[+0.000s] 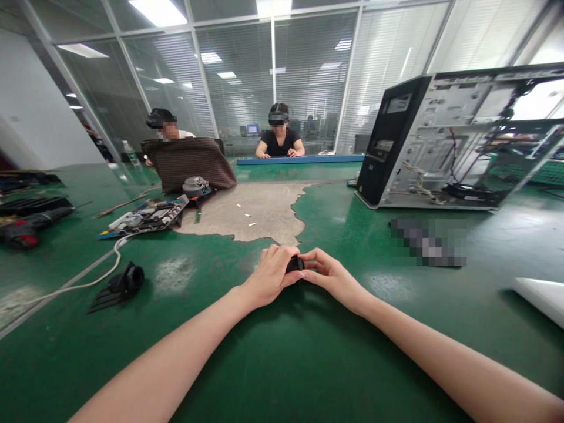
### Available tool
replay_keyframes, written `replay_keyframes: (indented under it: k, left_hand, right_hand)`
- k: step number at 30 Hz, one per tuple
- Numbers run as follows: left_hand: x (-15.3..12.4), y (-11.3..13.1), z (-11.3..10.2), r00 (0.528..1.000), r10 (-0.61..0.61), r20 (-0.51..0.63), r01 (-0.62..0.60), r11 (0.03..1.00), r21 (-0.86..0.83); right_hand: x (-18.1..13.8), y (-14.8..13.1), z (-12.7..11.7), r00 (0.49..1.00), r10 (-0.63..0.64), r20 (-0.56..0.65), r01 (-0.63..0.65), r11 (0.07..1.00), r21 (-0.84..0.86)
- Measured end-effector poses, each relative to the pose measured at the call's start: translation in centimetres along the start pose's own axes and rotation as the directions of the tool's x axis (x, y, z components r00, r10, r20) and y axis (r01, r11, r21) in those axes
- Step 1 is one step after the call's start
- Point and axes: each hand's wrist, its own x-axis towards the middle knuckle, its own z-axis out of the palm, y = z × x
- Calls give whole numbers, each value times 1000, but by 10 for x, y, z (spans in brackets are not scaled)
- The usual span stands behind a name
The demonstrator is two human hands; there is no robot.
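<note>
My left hand [271,271] and my right hand [329,275] meet on the green table [308,352] in front of me. Both are closed around a small black object [295,264] that they hold between their fingertips; most of it is hidden by the fingers, so I cannot make out what it is. My forearms reach in from the bottom edge.
An open computer case [445,141] stands at the right. A circuit board [145,216] and a small fan part [196,187] lie at the left, with a black part [123,283] and white cable [79,285] nearer. Two people sit across the table. A worn patch [255,214] shows mid-table.
</note>
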Motion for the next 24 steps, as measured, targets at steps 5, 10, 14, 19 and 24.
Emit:
replay_keyframes:
  k: [5, 10, 14, 19, 24]
  left_hand:
    - [0, -1, 1, 1000, -5, 1, 5, 1000, -2]
    - [1, -5, 1, 1000, -16, -3, 16, 1000, -18]
    - [2, -7, 2, 1000, -30, -1, 30, 998, -47]
    - [1, -6, -2, 999, -26, 21, 27, 996, -86]
    - [3, -6, -4, 999, -12, 38, 14, 998, -56]
  right_hand:
    - [-3, -3, 2, 1000, 1, 23, -2, 999, 34]
    - [-2, -4, 5, 1000, 2, 3, -2, 1000, -8]
    - [2, 1, 6, 999, -9, -40, 8, 1000, -16]
    - [3, 4, 6, 999, -28, -45, 25, 997, -69]
    - [-2, 1, 5, 1000, -26, 17, 26, 999, -21]
